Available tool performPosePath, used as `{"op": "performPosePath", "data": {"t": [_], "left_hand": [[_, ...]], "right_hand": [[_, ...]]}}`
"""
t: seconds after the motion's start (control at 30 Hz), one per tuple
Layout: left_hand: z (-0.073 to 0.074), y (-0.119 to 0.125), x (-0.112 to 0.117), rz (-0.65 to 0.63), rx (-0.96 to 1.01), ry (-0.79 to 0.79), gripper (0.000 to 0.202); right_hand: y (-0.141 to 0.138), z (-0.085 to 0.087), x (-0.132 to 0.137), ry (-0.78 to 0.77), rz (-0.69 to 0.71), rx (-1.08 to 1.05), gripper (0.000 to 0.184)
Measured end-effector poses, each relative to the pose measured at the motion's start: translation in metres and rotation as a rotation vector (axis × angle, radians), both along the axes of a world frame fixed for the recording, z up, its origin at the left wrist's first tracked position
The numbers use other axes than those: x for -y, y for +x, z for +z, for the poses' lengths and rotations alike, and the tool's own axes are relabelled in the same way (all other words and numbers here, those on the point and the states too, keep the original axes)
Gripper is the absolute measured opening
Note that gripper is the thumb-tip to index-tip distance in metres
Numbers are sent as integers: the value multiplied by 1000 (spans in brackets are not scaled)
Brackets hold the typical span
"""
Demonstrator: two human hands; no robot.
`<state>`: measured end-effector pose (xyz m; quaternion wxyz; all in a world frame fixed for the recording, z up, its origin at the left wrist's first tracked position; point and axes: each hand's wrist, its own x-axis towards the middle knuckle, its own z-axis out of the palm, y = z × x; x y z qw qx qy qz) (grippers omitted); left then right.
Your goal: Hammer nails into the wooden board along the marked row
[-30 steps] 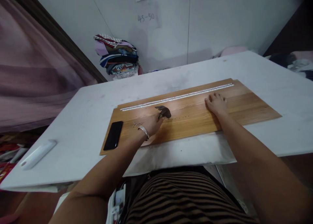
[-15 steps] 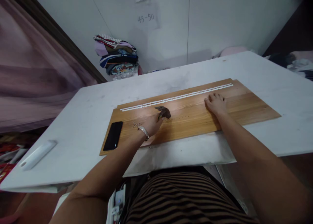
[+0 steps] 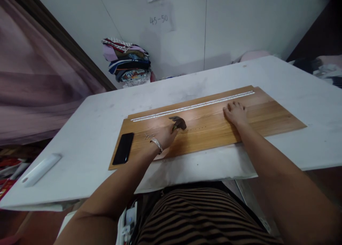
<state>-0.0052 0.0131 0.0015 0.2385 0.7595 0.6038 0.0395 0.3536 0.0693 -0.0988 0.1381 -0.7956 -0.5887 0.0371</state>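
Hammer (image 3: 178,122) rests head-down on the wooden board (image 3: 269,118), left hand (image 3: 166,135) fingers clenched on its handle; right hand (image 3: 235,113) flat, released; a few nails in, loose nails (image 3: 150,136) remain

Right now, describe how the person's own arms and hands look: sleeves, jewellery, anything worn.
Both arms are bare to the frame's edge, with no sleeves in sight. The left hand has a silvery bangle at the wrist. The right hand shows no glove, ring or watch. The top has brown and black stripes.
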Motion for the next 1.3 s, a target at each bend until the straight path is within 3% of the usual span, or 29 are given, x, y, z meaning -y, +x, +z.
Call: {"op": "performPosePath", "data": {"t": [0.4,1.3], "left_hand": [[-4,2,0,-11,-4,-15,23],[2,1,1,-18,-2,1,24]], "right_hand": [[-2,6,2,-29,0,18,53],[0,2,1,2,-3,2,52]]}}
